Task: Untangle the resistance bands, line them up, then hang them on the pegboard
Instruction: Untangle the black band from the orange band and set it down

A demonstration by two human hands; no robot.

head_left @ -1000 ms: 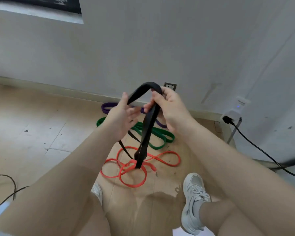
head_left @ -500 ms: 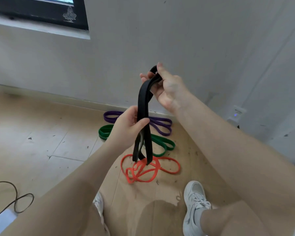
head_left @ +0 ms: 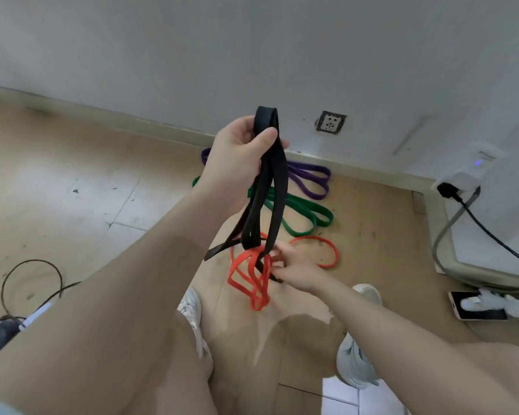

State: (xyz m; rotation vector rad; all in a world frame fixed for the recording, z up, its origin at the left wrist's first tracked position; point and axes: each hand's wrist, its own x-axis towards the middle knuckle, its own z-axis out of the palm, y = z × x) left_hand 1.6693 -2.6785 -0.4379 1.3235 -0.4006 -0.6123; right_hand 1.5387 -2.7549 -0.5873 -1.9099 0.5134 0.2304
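I'm in a home room – bare wall, wall socket (head_left: 330, 122), worn floor (head_left: 72, 187), phone (head_left: 477, 305) lying there.

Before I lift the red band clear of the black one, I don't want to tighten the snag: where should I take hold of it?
Grip the red band at its bunched loops beside the black band crossing, coming from the right, where the right hand already is. Its far loop lies flat, slack.

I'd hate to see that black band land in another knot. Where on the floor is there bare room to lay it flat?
Bare floor lies left of the purple band and green band, between the baseboard and the looped cable. It is crowded around the red band, and rightward by the phone.
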